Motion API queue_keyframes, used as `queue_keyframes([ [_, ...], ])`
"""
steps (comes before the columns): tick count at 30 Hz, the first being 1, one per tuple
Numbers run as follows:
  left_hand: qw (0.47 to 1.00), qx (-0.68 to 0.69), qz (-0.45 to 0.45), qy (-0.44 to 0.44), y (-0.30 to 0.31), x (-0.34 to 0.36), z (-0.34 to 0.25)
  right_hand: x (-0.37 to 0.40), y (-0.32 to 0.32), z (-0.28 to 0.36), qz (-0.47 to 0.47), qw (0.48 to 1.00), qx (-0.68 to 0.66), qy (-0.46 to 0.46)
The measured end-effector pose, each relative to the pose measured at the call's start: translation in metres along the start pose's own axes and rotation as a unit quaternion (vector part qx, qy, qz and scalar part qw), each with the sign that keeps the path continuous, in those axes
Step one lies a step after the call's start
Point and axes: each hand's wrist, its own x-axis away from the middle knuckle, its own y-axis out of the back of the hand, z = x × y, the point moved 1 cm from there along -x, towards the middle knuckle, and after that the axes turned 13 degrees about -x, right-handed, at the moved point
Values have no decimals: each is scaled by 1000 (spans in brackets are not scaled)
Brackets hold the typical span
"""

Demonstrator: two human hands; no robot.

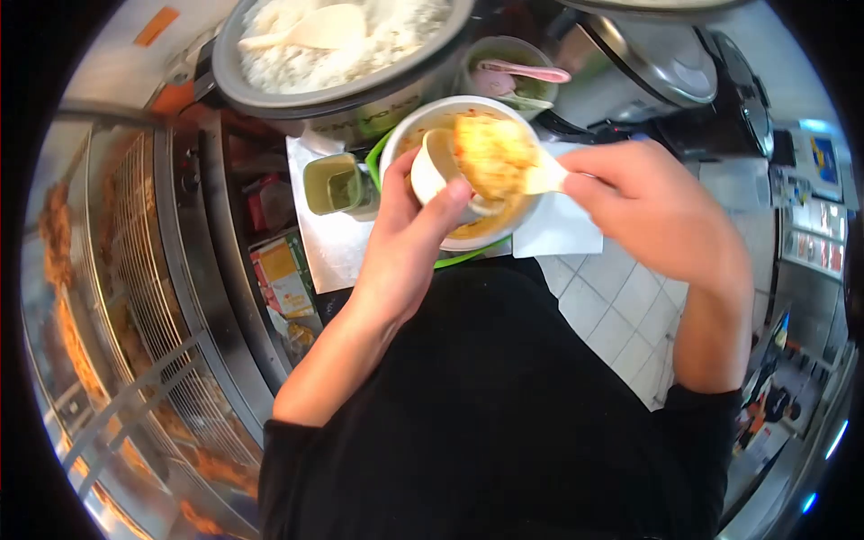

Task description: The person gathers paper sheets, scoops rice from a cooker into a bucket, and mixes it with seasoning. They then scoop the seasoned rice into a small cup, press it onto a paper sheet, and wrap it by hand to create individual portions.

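My left hand (418, 211) is wrapped round a small white cup (434, 166), tilted over a white pot (393, 148). In my right hand (621, 184) is a pale rice paddle (544, 175), gripped by its handle. A heap of yellow-orange rice-like food (495, 153) sits on the paddle, right beside the cup's mouth. More of the same food shows along the inside of the pot. The cup's inside is partly hidden by my fingers and the heaped food.
A large cooker of white rice (396, 36) with a paddle on it stands behind. Close by are a container with a pink-handled spoon (526, 72), a green-tinted square container (333, 184) and a silver cooker (643, 58). A glass cabinet with wire racks (153, 261) lines the left.
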Motion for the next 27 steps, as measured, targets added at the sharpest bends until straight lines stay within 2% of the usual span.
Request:
queue_keyframes([
  [1,999,35,12,1,-11,-9,3,6,-11,-1,-14,1000,-8,-7],
  [2,997,69,23,1,-19,-17,7,12,-24,-3,-61,977,176,103],
  [3,997,60,37,5,-23,-24,12,17,-31,-4,-103,907,354,203],
  [5,986,142,89,15,-23,-34,21,29,-25,6,-105,904,369,187],
  [6,986,137,95,18,-21,-35,23,34,-19,13,-91,899,389,182],
  [7,973,190,128,20,-18,-33,24,41,-12,14,-129,902,378,165],
  [9,945,272,181,17,-7,-33,27,55,17,12,-129,908,363,163],
  [11,952,271,141,19,8,-27,24,51,34,8,-118,915,348,169],
  [12,957,267,110,26,18,-23,23,41,40,3,-67,957,277,49],
  [13,963,246,106,-3,32,-19,24,32,44,-3,-16,977,201,-75],
  [15,968,242,60,-31,60,-5,19,-1,18,-23,-13,965,256,-54],
  [17,973,225,10,-49,78,9,15,-40,-18,-41,40,930,364,31],
  [21,976,201,-67,-53,103,28,29,-128,-101,-82,121,902,416,-6],
  [22,973,203,-97,-45,106,31,36,-140,-107,-90,126,900,418,-2],
  [24,969,220,-103,-44,106,33,54,-162,-110,-103,82,939,331,-44],
  [25,968,230,-99,-36,104,35,61,-171,-111,-110,89,937,334,-43],
  [27,964,244,-102,-35,102,35,77,-185,-111,-117,118,938,326,12],
])
